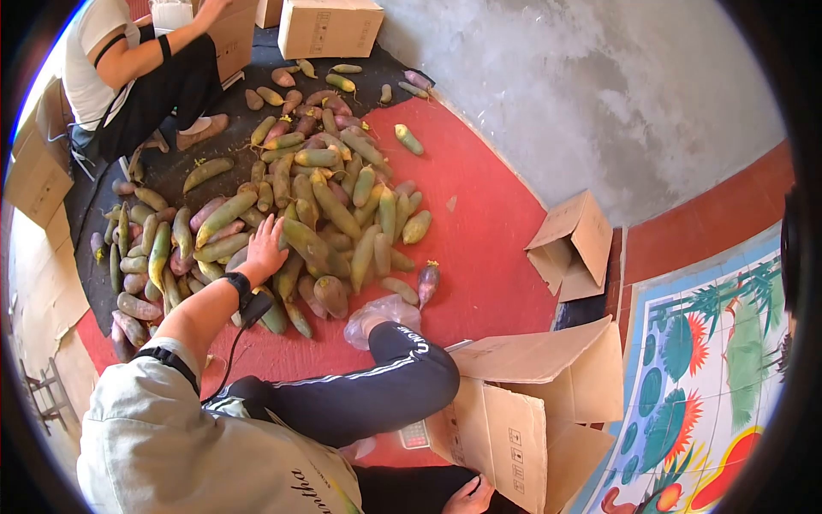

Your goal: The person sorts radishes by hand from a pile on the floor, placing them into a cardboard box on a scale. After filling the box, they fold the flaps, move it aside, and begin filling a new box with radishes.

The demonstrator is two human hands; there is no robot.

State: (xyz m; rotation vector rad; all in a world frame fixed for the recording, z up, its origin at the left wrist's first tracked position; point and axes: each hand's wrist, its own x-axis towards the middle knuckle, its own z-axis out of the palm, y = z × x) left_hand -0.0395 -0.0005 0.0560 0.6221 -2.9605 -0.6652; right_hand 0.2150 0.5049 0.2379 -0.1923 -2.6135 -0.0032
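Observation:
My left hand (265, 249) reaches over a heap of green and purple-red radishes (330, 206), fingers spread, touching or just above them. No radish is clearly gripped in it. At the bottom edge, my right hand (469, 497) rests by my dark trouser leg, close to an open cardboard box (505, 437). Its fingers look curled, with something small and dark at the thumb that I cannot make out. Part of this hand is cut off by the frame. A purple radish (429, 282) lies apart, near a clear plastic bag (381, 318) around my foot.
Another person (141, 77) sits at the upper left beside a cardboard box (231, 38). A closed box (330, 27) stands at the back. A smaller open box (572, 244) lies by the wall at right. Black cloth (94, 206) and red flooring (479, 197) lie under the heap.

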